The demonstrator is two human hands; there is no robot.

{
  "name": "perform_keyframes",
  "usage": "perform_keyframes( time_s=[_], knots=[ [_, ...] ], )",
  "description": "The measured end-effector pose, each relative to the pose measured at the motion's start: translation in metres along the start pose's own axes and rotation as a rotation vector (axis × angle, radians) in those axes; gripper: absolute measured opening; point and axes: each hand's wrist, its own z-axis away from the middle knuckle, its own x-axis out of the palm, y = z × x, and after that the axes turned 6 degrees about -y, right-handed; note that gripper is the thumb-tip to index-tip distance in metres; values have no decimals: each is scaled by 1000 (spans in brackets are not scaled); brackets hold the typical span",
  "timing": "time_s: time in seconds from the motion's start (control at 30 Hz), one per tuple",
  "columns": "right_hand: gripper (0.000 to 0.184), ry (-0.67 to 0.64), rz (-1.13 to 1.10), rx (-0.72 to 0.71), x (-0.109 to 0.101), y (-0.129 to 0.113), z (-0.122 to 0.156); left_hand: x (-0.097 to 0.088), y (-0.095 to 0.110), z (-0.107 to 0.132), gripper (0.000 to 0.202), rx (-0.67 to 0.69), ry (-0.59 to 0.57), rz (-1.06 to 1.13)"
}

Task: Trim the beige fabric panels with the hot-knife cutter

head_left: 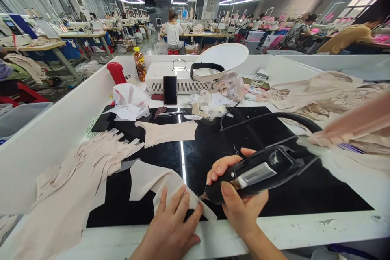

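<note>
Beige fabric piece (146,180) lies on black mat (304,187) by the front edge, its corner under left hand (172,227) (flat, fingers spread, pressing). Tight around black cutter tool (258,172) is right hand (237,199). Tool tip at the fabric edge is hard to make out, and cord (274,117) vanishes behind blurred cloth (350,124).

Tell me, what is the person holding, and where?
The right hand grips a black corded tool around its front end. The left hand lies flat on a beige fabric piece.
</note>
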Motion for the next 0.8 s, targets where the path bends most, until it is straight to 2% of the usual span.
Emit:
perform_keyframes(
  time_s=[0.23,0.4,0.53,0.67,0.8],
  knots=[
    [48,15,51,-3,4,1,-1,10,-1,4,71,26,26,-23],
    [46,-3,75,-22,6,1,-2,24,4,11,70,-57,94,29],
    [47,-10,88,-11,6,0,-2,17,0,14,71,-29,-1,25],
    [50,-16,90,-1,5,-1,-3,9,-7,14,78,62,-27,-43],
    [49,-7,99,-1,5,-1,-3,8,-7,14,75,44,-45,-56]
  ],
)
